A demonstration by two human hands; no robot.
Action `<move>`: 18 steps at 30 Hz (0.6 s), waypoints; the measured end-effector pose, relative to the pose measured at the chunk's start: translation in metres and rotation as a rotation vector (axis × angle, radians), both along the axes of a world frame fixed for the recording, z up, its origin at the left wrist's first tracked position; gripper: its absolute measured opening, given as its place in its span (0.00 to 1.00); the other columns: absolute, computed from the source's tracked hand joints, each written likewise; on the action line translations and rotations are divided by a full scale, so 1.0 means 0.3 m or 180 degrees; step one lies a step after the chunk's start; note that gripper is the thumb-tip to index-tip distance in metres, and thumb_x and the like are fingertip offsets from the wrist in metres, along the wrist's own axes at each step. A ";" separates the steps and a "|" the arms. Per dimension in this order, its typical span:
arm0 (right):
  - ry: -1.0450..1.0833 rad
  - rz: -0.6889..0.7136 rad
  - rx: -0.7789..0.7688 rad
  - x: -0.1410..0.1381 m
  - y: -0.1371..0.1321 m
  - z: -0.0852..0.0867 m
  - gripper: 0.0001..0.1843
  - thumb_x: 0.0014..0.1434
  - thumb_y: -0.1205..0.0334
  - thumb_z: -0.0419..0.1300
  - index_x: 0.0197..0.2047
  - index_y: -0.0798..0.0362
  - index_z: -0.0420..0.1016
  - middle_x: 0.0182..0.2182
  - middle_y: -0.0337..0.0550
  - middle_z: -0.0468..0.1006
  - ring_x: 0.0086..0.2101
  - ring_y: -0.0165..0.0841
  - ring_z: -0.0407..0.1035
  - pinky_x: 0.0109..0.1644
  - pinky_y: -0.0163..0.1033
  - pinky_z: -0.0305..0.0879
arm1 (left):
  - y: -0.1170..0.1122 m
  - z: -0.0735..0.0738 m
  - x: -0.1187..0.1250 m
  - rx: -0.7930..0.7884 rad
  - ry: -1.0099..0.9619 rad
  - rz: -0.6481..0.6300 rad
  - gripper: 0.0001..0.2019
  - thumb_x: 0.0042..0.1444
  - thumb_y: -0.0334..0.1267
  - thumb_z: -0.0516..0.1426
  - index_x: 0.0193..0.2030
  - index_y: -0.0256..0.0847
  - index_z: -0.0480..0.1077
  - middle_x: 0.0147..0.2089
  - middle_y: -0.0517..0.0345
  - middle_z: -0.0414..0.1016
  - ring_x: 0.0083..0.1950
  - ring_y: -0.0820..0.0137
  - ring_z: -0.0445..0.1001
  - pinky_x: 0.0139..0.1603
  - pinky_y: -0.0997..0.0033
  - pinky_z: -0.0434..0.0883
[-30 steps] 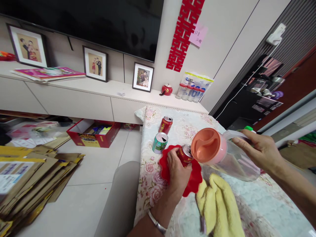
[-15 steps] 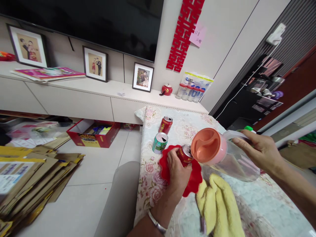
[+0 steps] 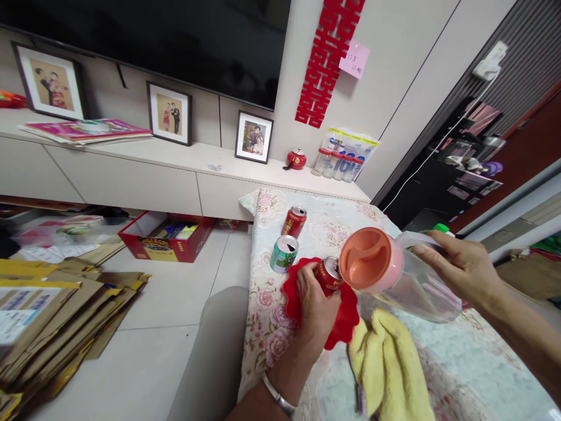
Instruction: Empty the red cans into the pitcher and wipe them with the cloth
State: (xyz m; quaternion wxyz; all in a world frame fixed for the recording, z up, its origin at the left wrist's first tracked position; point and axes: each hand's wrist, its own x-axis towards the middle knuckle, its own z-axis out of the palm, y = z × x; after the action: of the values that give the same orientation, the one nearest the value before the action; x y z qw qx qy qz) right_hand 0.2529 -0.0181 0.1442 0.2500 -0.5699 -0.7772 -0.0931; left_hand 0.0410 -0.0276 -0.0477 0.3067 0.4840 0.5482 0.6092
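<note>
My left hand (image 3: 316, 304) is wrapped round a red drink can (image 3: 329, 275) that stands on a scalloped red mat (image 3: 344, 318). Its top is open. With my right hand (image 3: 458, 266) I grip the handle of a clear plastic pitcher (image 3: 423, 295) with an orange-pink lid (image 3: 367, 260). The pitcher is tilted far over to the left, its lid end at the can's rim; I cannot tell whether liquid flows. Behind and left of the mat stand a green can (image 3: 284, 254) and another red can (image 3: 294, 223). A yellow towel (image 3: 390, 368) lies crumpled below the pitcher.
A floral cloth covers the table (image 3: 272, 316). Behind it, a low cabinet (image 3: 166, 169) bears picture frames, a red pot (image 3: 296, 158) and glass jars (image 3: 335, 165). A green-capped container (image 3: 442, 229) is partly hidden by my right hand. Flattened cardboard (image 3: 65, 316) and a red box (image 3: 166, 248) lie on the floor.
Nearly everything stays put: both hands, the can and the tilted pitcher hold their places. Only the pink note on the wall has swung slightly to the right.
</note>
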 end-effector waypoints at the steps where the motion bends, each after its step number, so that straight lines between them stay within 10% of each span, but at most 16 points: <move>1: -0.0004 0.0006 -0.0001 0.002 0.000 -0.001 0.34 0.64 0.27 0.54 0.26 0.50 0.68 0.17 0.33 0.61 0.19 0.29 0.58 0.23 0.36 0.53 | 0.000 0.000 0.000 0.0000 -0.0001 0.0003 0.33 0.42 0.18 0.65 0.53 0.47 0.62 0.51 0.53 0.71 0.59 0.53 0.73 0.61 0.45 0.72; 18: 0.0123 -0.0090 -0.0142 -0.019 -0.016 0.009 0.29 0.63 0.29 0.54 0.27 0.45 0.66 0.19 0.38 0.62 0.21 0.35 0.58 0.24 0.42 0.55 | 0.002 -0.001 0.001 0.0006 -0.0023 0.0024 0.32 0.42 0.19 0.65 0.53 0.47 0.63 0.51 0.54 0.71 0.59 0.53 0.73 0.61 0.46 0.72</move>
State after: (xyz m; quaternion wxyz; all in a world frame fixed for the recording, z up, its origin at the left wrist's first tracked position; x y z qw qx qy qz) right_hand 0.2472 -0.0228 0.1468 0.2509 -0.5879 -0.7660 -0.0682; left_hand 0.0414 -0.0270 -0.0481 0.3059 0.4800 0.5484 0.6126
